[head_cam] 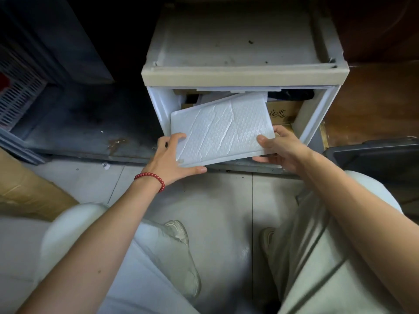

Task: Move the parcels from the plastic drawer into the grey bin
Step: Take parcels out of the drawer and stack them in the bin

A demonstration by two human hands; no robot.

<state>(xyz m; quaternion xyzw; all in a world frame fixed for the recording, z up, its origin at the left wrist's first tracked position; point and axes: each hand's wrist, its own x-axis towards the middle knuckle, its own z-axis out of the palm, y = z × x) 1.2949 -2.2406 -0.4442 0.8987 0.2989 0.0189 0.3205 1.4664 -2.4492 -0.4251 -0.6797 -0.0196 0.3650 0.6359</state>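
A white bubble-mailer parcel (223,130) sticks halfway out of the open front of the white plastic drawer unit (314,123), tilted with its right end higher. My left hand (171,158) grips its lower left corner, thumb under the front edge. My right hand (280,149) holds its right edge, thumb on top. Inside the drawer lie a brown cardboard box (283,113), more white envelopes (226,96) and something dark (292,94). The grey bin (371,155) shows its dark rim at the right edge, beside my right forearm.
A dusty top shelf (240,41) caps the drawer unit. A grey slotted crate (20,87) stands at far left, a cardboard box (27,191) lower left. My knees and shoes fill the lower frame over a pale tiled floor (226,200).
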